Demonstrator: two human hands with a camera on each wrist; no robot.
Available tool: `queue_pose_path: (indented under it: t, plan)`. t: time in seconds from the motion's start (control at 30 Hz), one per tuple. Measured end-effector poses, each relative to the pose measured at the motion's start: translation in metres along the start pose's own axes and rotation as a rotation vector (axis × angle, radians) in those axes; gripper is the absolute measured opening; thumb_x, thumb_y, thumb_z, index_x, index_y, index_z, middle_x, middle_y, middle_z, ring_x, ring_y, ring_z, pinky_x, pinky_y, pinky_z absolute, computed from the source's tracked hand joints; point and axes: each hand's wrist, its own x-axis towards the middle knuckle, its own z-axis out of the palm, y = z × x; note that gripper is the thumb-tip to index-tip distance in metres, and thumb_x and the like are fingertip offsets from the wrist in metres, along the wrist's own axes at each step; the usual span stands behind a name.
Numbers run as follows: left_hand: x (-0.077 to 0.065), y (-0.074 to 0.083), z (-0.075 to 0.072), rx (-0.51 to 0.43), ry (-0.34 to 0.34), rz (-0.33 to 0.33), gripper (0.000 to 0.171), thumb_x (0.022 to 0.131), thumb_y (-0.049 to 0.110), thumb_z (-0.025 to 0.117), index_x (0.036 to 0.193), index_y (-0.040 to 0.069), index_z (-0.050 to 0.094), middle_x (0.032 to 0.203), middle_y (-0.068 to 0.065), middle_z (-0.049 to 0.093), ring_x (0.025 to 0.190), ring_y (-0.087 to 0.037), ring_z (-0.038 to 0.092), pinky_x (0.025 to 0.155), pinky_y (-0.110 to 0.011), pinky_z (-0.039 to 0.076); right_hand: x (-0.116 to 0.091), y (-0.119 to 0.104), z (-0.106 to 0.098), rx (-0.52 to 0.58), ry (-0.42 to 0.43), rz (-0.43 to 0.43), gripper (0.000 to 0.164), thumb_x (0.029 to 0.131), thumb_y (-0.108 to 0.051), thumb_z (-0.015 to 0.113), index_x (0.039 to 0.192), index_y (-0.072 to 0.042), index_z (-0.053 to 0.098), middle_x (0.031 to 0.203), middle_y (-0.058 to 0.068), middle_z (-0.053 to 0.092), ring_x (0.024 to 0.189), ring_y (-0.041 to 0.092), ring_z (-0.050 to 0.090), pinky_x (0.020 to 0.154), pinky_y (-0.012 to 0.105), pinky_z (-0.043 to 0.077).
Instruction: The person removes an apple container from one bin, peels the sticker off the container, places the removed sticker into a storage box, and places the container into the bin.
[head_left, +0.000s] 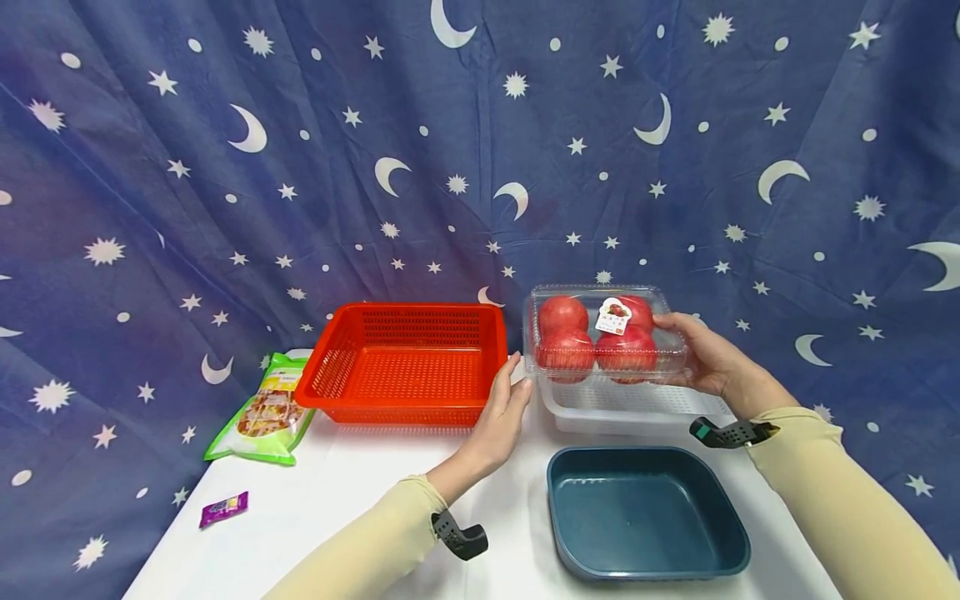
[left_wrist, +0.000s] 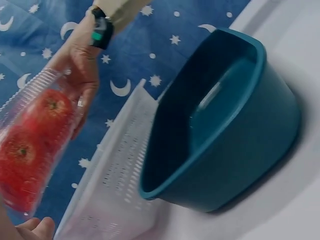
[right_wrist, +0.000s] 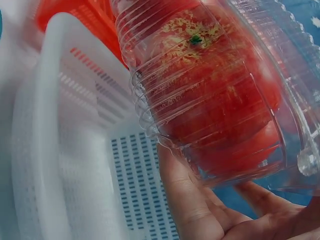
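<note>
My right hand (head_left: 712, 362) grips the right end of a clear plastic box (head_left: 606, 333), its thumb and fingers showing against that end in the right wrist view. Inside the lidded box sit several red apples (head_left: 566, 350), with a white label on the lid. The box is held up over a white perforated basket (head_left: 622, 421). At the box's left end, my left hand (head_left: 498, 417) has its fingers extended, the fingertips (left_wrist: 45, 227) close to the lower corner. The basket's far part is hidden behind the box.
A red perforated basket (head_left: 405, 412) stands left of the white one. A dark teal basin (head_left: 648, 517) sits nearer on the white table (head_left: 360, 517). Far left lie a green food packet (head_left: 270, 408) and a small purple packet (head_left: 223, 508). A starry curtain (head_left: 465, 150) hangs behind.
</note>
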Motion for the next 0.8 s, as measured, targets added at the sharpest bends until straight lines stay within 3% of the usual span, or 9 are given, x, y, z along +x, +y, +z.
queue_pose_path:
  t: [0.17, 0.27, 0.47, 0.63, 0.8]
  plan:
    - [0.006, 0.007, -0.011, -0.13, 0.031, 0.002, 0.066, 0.111, 0.034, 0.038, 0.162, 0.005, 0.01, 0.167, -0.022, 0.01, 0.146, -0.04, 0.033, 0.114, -0.052, 0.038, -0.003, 0.004, 0.011, -0.019, -0.04, -0.03, 0.052, 0.103, -0.047, 0.057, 0.142, -0.02, 0.034, 0.113, 0.008, 0.066, 0.099, 0.028, 0.071, 0.088, 0.052, 0.056]
    - [0.009, 0.013, -0.016, -0.223, 0.038, -0.06, 0.07, 0.111, 0.037, 0.04, 0.163, 0.005, 0.006, 0.168, -0.023, 0.007, 0.151, -0.04, 0.024, 0.114, -0.054, 0.037, -0.005, 0.006, 0.017, -0.026, -0.06, -0.036, 0.053, 0.103, -0.046, 0.056, 0.142, -0.018, 0.034, 0.112, 0.01, 0.067, 0.098, 0.029, 0.071, 0.088, 0.052, 0.057]
    - [0.009, 0.024, -0.025, -0.392, 0.011, -0.228, 0.079, 0.107, 0.048, 0.045, 0.165, 0.017, 0.001, 0.169, -0.016, 0.012, 0.148, -0.039, 0.031, 0.109, -0.053, 0.044, -0.006, 0.014, 0.032, -0.026, -0.113, -0.051, 0.054, 0.104, -0.044, 0.054, 0.143, -0.016, 0.03, 0.113, 0.012, 0.066, 0.098, 0.03, 0.072, 0.087, 0.053, 0.057]
    - [0.006, 0.026, -0.031, -0.461, -0.02, -0.276, 0.083, 0.103, 0.051, 0.051, 0.166, 0.025, 0.004, 0.166, -0.014, 0.023, 0.144, -0.038, 0.038, 0.106, -0.053, 0.047, -0.006, 0.018, 0.041, -0.018, -0.153, -0.035, 0.053, 0.104, -0.043, 0.052, 0.142, -0.014, 0.028, 0.114, 0.014, 0.065, 0.097, 0.03, 0.071, 0.087, 0.051, 0.058]
    - [0.004, 0.026, -0.039, -0.452, -0.006, -0.299, 0.085, 0.1, 0.049, 0.057, 0.165, 0.021, 0.009, 0.165, -0.013, 0.026, 0.139, -0.038, 0.045, 0.104, -0.052, 0.048, -0.007, 0.023, 0.045, -0.016, -0.163, -0.014, 0.062, 0.104, -0.044, 0.052, 0.148, -0.012, 0.022, 0.121, 0.017, 0.06, 0.102, 0.031, 0.069, 0.09, 0.052, 0.056]
